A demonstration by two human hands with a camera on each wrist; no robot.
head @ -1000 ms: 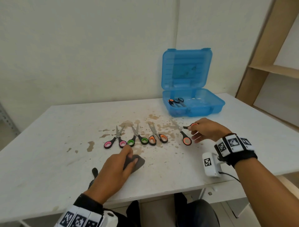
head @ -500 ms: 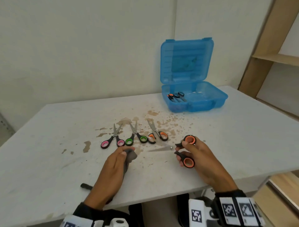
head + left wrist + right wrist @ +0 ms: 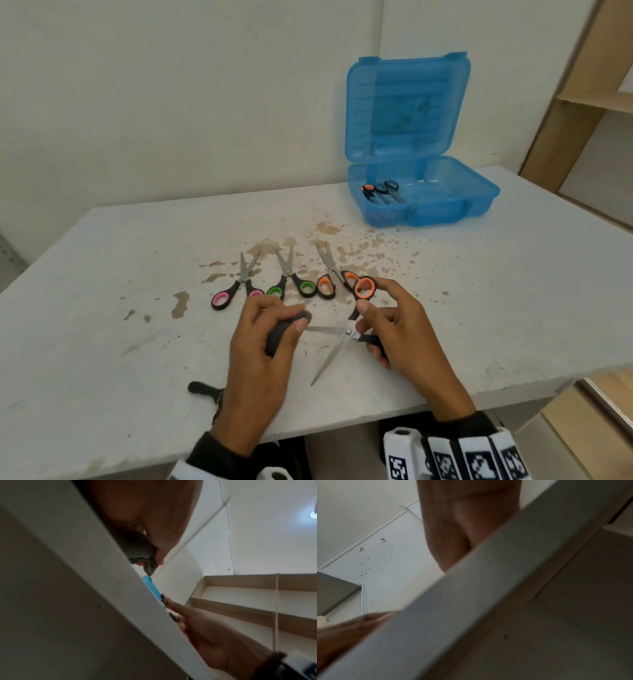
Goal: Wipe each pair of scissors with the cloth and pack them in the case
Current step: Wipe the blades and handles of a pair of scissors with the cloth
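Note:
My right hand [image 3: 394, 322] grips a pair of orange-handled scissors [image 3: 344, 334] by the handles, blades spread wide above the table's front. My left hand [image 3: 270, 329] pinches a folded grey cloth [image 3: 284, 334] against the tip of the upper blade. In the left wrist view the grey cloth [image 3: 139, 550] sits bunched between thumb and fingers. Three more pairs lie in a row behind: pink-handled scissors [image 3: 236, 287], green-handled scissors [image 3: 291, 281] and another orange-handled pair [image 3: 330, 275]. The blue case [image 3: 455, 205] stands open at the back right with scissors [image 3: 382, 192] inside.
The white table [image 3: 102, 342] has brown stains around the scissors row. A black object [image 3: 200, 388] lies by my left wrist near the front edge. Wooden shelving [image 3: 582, 102] stands to the right. The right wrist view shows only the table edge [image 3: 488, 595] and my palm.
My right hand lifted the orange-handled scissors from the row, brought them toward me and spread the blades. My left hand picked the cloth off the table and brought it to a blade.

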